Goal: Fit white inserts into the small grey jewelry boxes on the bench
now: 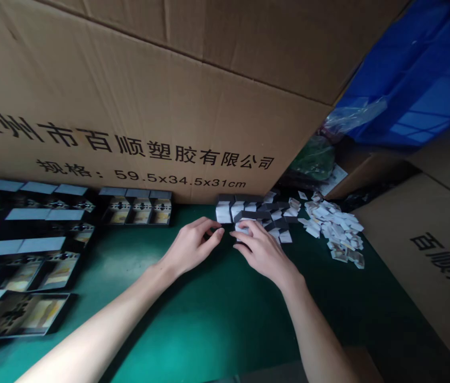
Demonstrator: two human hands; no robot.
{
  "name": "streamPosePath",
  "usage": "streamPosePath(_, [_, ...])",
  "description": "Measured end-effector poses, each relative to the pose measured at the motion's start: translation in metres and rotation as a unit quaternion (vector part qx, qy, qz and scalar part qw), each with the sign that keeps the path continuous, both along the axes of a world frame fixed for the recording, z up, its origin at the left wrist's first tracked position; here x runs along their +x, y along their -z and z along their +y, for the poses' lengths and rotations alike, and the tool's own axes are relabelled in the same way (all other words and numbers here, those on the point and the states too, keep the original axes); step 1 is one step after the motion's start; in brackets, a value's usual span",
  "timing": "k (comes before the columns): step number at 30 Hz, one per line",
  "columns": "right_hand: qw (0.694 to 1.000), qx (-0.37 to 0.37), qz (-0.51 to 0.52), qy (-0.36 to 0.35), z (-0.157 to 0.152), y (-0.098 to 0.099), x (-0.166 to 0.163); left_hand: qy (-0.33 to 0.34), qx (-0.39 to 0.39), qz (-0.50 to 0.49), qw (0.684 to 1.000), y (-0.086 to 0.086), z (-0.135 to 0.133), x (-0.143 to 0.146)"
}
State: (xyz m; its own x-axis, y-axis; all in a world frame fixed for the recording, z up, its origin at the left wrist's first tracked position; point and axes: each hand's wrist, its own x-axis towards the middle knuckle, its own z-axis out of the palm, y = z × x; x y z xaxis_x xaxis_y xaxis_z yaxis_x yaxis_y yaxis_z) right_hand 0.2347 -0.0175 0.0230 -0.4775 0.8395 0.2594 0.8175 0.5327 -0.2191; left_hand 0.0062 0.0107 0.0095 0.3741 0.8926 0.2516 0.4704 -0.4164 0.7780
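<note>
My left hand (pixel 195 244) hovers over the green tabletop with its fingers curved. A small gap shows between thumb and forefinger, and I see nothing in it. My right hand (pixel 263 250) reaches over the near side of a cluster of small black-and-white blocks (pixel 225 210). Its thumb and fingers are apart, and the fingertips are at or against the nearest blocks; whether they touch is hard to tell. Part of the cluster is hidden behind this hand. Beyond it lies a loose pile of small white pieces (pixel 331 221).
Rows of open black boxes (pixel 45 266) with pale lids stand at the left, and another group (pixel 139 207) stands at the back. A large cardboard carton (pixel 149 106) walls off the rear. A second carton (pixel 420 255) and a blue bin (pixel 420 90) are on the right.
</note>
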Motion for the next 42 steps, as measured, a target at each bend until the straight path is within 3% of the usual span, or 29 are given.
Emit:
streamPosePath(4, [1.0, -0.002, 0.005, 0.005, 0.001, -0.002, -0.001, 0.007, 0.007, 0.006, 1.0, 0.002, 0.001, 0.0])
streamPosePath(12, [0.997, 0.064, 0.037, 0.029, 0.005, 0.001, -0.005, 0.024, 0.021, 0.035, 0.999, 0.003, 0.0, -0.001])
streamPosePath(22, [0.99, 0.125, 0.047, 0.035, 0.005, 0.006, -0.007, 0.166, 0.148, 0.155, 0.963, 0.01, -0.013, 0.013])
streamPosePath(28, [0.987, 0.148, 0.042, 0.039, 0.001, 0.004, -0.008, 0.166, 0.184, 0.196, 0.949, 0.013, -0.016, 0.015])
streamPosePath(42, [0.987, 0.133, 0.065, 0.071, 0.002, 0.005, -0.015, 0.16, 0.188, 0.222, 0.943, 0.013, -0.017, 0.019])
